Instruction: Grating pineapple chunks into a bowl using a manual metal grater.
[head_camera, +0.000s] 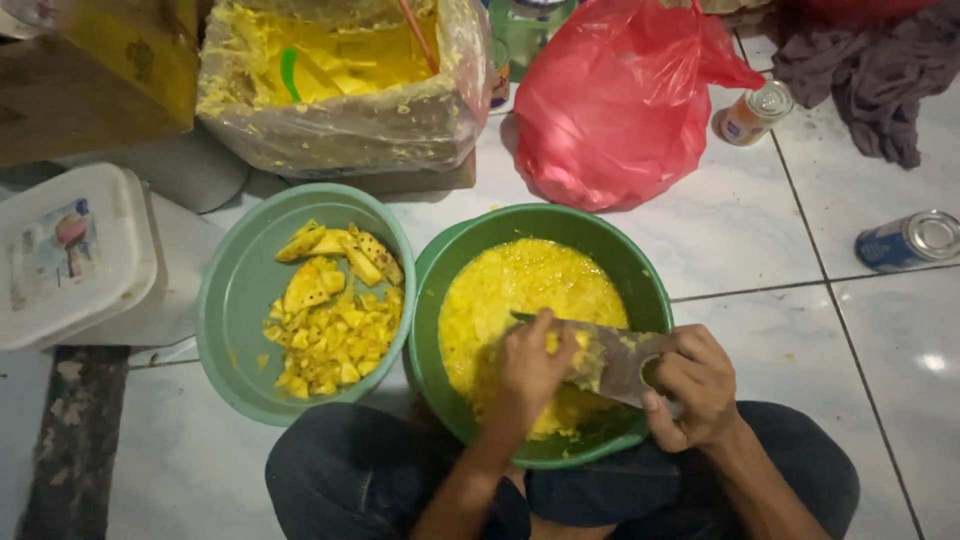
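**A:** Head view showed you seated on the tiled floor (760, 230) with two basins in front of your knees. Your left hand (533, 362) was closed around a piece of yellow fruit (553, 343), pressing it against the metal grater (612, 362) just right of the frame's centre. Your right hand (697, 385) was clamped on the grater's near end, tilting it over the dark green basin (640, 275).

**B:** And how far along did it look?

**A:** By my judgement, well past halfway. The dark green basin already held a broad layer of grated yellow pulp (520, 290), covering most of its bottom. The pale green basin (235, 300), left of centre, still held uncut work for you: a heap of small chunks (335, 345) and a few larger wedges (335, 250) towards its upper edge.

**B:** So those chunks were what remained?

**A:** As far as could be seen, yes. That heap filled only part of the pale basin, so the remainder looked smaller than what you had already grated. How much of the piece under your left hand was left, I could not tell; your fingers hid most of it.

**B:** Anything else nearby?

**A:** A plastic-lined box of yellow scraps (330, 80) sat at the top left, a red plastic bag (620, 110) at the top centre, and a tin can (908, 240) lay at the right edge.
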